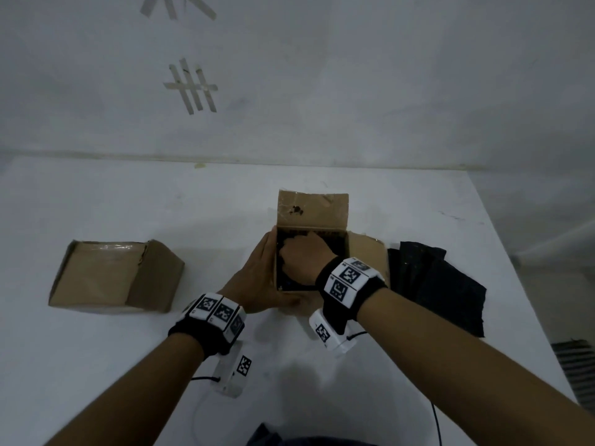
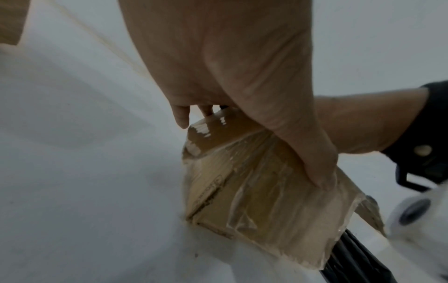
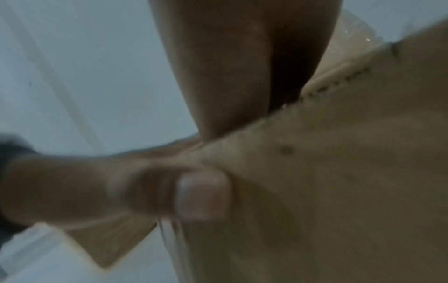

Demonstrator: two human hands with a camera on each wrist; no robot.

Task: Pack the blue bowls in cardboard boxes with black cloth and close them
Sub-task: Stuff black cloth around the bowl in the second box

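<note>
An open cardboard box (image 1: 314,210) stands mid-table with its far flap upright and black cloth (image 1: 335,244) lining the inside. My right hand (image 1: 299,252) reaches down into it, knuckles bent against the cloth near the left wall; its fingertips are hidden. My left hand (image 1: 267,275) clasps the box's near left corner. In the left wrist view the thumb (image 2: 315,172) presses the taped front face of the box (image 2: 254,191), with the fingers round the side. No blue bowl shows plainly. In the right wrist view the box wall (image 3: 339,172) fills the frame.
A second cardboard box (image 1: 116,275), closed and taped, sits at the left of the white table (image 1: 128,365). A pile of spare black cloths (image 1: 434,284) lies right of the open box, against its folded-out right flap (image 1: 367,249). The wall stands behind the table.
</note>
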